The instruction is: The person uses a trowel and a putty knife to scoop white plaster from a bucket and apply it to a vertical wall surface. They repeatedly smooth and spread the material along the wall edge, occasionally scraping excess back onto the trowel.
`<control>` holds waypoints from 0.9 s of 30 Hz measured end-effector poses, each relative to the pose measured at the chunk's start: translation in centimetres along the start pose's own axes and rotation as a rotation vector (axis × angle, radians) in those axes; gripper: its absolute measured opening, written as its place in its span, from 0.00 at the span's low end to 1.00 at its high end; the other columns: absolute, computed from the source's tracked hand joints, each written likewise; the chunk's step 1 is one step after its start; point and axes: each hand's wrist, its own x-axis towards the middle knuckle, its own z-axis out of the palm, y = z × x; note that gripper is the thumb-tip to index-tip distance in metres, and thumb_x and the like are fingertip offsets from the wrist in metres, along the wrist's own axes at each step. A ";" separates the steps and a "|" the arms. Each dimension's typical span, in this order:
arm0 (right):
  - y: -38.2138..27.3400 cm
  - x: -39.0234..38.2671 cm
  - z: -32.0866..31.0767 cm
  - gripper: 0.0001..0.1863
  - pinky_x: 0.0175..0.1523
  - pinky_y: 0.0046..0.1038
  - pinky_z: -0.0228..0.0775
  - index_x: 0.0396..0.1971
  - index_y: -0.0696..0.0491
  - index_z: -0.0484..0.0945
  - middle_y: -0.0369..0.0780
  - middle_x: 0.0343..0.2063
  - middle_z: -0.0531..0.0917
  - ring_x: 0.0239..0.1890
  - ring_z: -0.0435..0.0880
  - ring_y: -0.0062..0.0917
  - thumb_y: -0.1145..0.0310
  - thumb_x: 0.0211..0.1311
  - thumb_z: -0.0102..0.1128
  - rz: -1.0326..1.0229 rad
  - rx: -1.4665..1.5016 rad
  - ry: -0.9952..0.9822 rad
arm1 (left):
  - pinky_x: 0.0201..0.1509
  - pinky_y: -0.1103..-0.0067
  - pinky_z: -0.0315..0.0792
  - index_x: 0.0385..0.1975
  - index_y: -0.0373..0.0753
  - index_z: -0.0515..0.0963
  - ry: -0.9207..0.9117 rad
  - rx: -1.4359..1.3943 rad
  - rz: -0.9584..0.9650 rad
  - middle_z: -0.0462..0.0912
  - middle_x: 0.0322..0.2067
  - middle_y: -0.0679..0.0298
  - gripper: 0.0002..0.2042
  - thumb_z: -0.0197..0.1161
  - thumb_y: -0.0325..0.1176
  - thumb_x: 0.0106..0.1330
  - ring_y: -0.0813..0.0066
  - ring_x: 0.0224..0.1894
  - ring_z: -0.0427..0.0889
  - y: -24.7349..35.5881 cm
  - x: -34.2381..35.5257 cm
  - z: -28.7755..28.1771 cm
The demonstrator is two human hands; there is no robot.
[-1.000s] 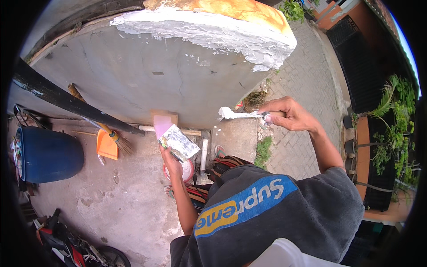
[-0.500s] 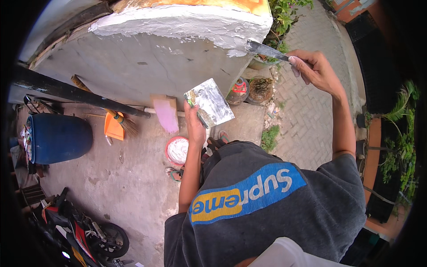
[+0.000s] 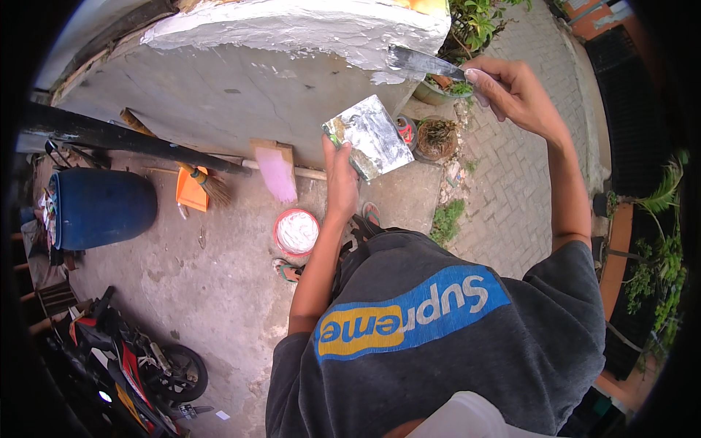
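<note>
Over my feed, the right hand (image 3: 509, 93) pinched a putty knife (image 3: 423, 61) by the wall (image 3: 204, 95); the left hand (image 3: 341, 179) gripped a smeared board (image 3: 371, 139) before it; white filler (image 3: 292, 33) coated the wall's top, leaving grey bare below

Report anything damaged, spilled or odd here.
The white coat by the knife ends raggedly, with stray specks on the grey wall below, so it looks uneven. Dark marks scar the wall too, and the floor is blotchy.

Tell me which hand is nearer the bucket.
Left. In view, the left hand is just up-right of the bucket; the right hand is much farther up-right.
</note>
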 end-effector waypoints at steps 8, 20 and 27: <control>-1.2 -1.0 -0.6 0.14 0.22 0.17 0.57 0.36 0.58 0.78 0.30 0.15 0.69 0.17 0.63 0.10 0.62 0.69 0.48 -0.082 -0.039 0.025 | 0.60 0.74 0.60 0.66 0.41 0.49 -0.044 -0.095 0.086 0.62 0.59 0.61 0.24 0.42 0.33 0.71 0.74 0.60 0.63 1.1 -1.2 1.4; -2.1 -3.1 -2.3 0.14 0.21 0.17 0.56 0.42 0.57 0.78 0.29 0.16 0.70 0.17 0.64 0.08 0.62 0.69 0.49 -0.136 0.109 0.108 | 0.53 0.78 0.66 0.66 0.40 0.48 -0.004 -0.050 0.125 0.65 0.55 0.64 0.25 0.43 0.37 0.72 0.78 0.53 0.68 1.6 -2.0 2.6; 0.5 -2.7 -0.4 0.11 0.20 0.21 0.57 0.39 0.58 0.78 0.34 0.13 0.70 0.15 0.67 0.14 0.66 0.67 0.51 -0.246 -0.182 0.066 | 0.60 0.74 0.64 0.65 0.40 0.49 -0.012 -0.137 0.118 0.63 0.58 0.61 0.24 0.43 0.34 0.72 0.74 0.59 0.65 0.9 -1.6 3.1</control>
